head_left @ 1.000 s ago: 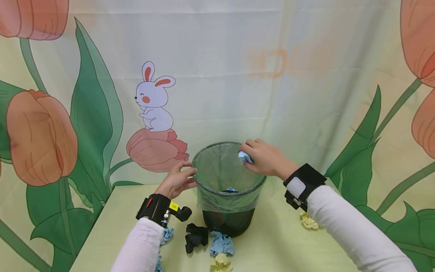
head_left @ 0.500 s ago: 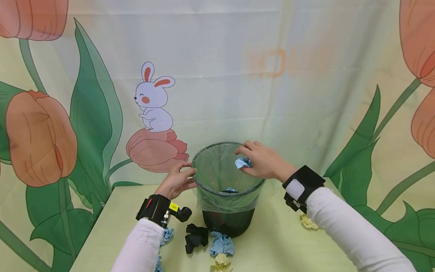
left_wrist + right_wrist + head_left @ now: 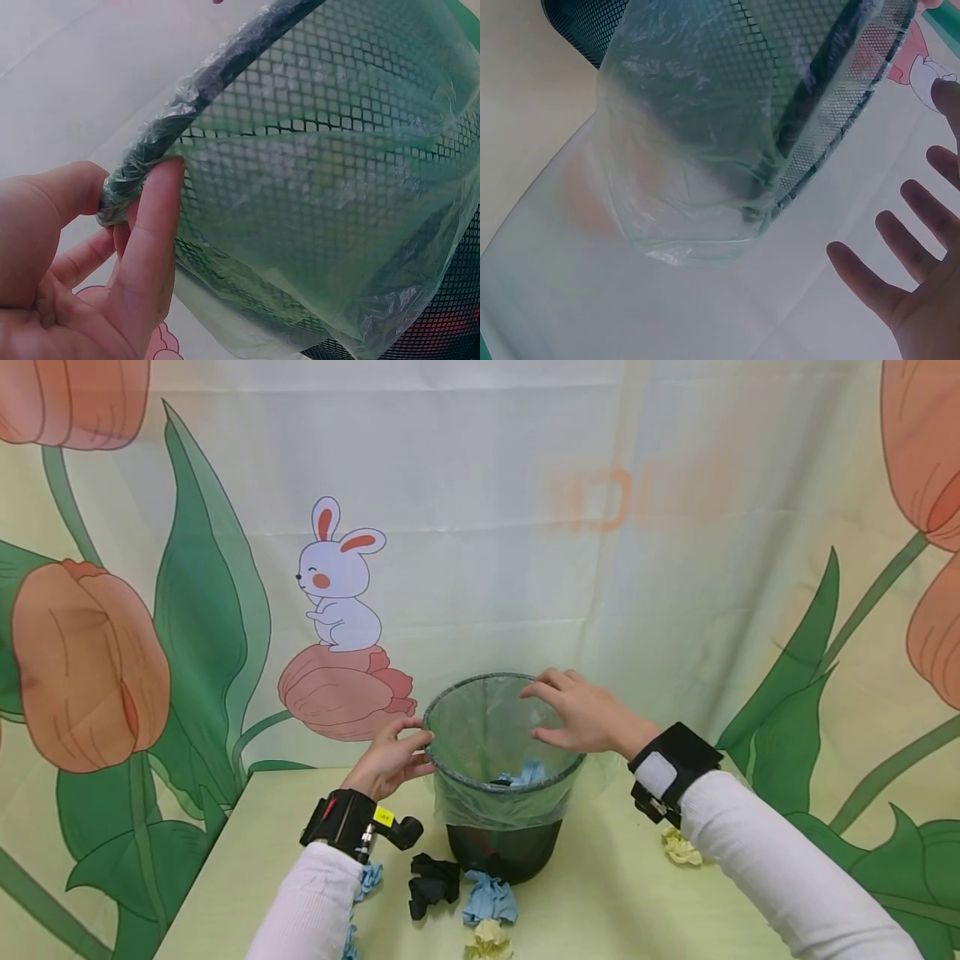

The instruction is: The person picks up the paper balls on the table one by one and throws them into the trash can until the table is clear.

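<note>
A black mesh wastebasket (image 3: 510, 852) lined with a thin green plastic bag (image 3: 480, 727) stands on the table. My left hand (image 3: 388, 758) pinches its rim on the left; in the left wrist view the thumb and fingers lie on either side of the bag-covered rim (image 3: 161, 127). Over the right part of the basket's mouth, my right hand (image 3: 588, 714) hovers with spread fingers and nothing in it. A crumpled blue paper ball (image 3: 533, 772) shows inside the basket, beside something dark. The right wrist view has the right hand (image 3: 919, 281) apart from the rim.
In front of the basket lie crumpled paper balls: a black one (image 3: 433, 883), a blue one (image 3: 490, 898) and a yellow one (image 3: 489, 939). More blue paper (image 3: 369, 880) sits by the left forearm. Another yellow ball (image 3: 681, 847) rests at right. A printed curtain (image 3: 480, 527) hangs behind.
My right hand has let go of the blue paper ball and spread its fingers. The ball has dropped into the wastebasket. My left hand has stayed on the rim.
</note>
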`<state>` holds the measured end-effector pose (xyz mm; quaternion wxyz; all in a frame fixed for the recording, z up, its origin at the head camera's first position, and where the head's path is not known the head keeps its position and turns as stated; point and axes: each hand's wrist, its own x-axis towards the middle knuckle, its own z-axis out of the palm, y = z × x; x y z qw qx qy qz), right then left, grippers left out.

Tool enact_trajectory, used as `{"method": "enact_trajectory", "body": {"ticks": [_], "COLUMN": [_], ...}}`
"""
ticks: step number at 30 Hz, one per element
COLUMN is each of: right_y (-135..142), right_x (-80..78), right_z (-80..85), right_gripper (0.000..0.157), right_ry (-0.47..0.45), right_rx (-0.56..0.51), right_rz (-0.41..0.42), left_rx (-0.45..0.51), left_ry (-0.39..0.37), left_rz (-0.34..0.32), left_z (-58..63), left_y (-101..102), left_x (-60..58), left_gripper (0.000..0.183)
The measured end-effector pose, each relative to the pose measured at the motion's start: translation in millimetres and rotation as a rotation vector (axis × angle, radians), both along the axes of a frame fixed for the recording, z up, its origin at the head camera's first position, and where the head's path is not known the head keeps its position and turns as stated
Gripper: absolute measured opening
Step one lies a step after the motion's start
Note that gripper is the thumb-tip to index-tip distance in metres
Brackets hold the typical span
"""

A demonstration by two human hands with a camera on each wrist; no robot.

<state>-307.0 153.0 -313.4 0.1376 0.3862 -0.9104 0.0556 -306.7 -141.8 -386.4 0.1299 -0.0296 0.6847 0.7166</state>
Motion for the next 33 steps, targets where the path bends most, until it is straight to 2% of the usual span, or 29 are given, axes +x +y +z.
{"method": "enact_trajectory", "body": {"ticks": [6,14,26,33], "right_y": [7.0,28.0,71.4,92.4], "right_x": [-2.1,-11.1,-23.3,-24.3], "right_z": [-1.7,-3.9,-23.8,-35.7], "right_gripper": [0.044,0.044,0.041,0.041], "right_ry": [0.011,0.029,0.034,0.021], "right_rx": [0.001,-0.014,-0.053,-0.082], "right_rz": [-0.036,-0.136,-0.252,-0.299], "left_rx": [-0.003,-0.003,0.001,0.001], "left_ry": [-0.002,-0.002,-0.006,-0.009], "left_rz": [0.004,0.007,0.014,0.011], "left_z": [-0.1,0.4,-0.8,-0.5], "left_y": [0.0,-0.4,0.5,-0.1], "left_x": [-0.1,-0.2,-0.7,-0.5], "left_gripper": [0.046,0.046,0.047,0.047]}}
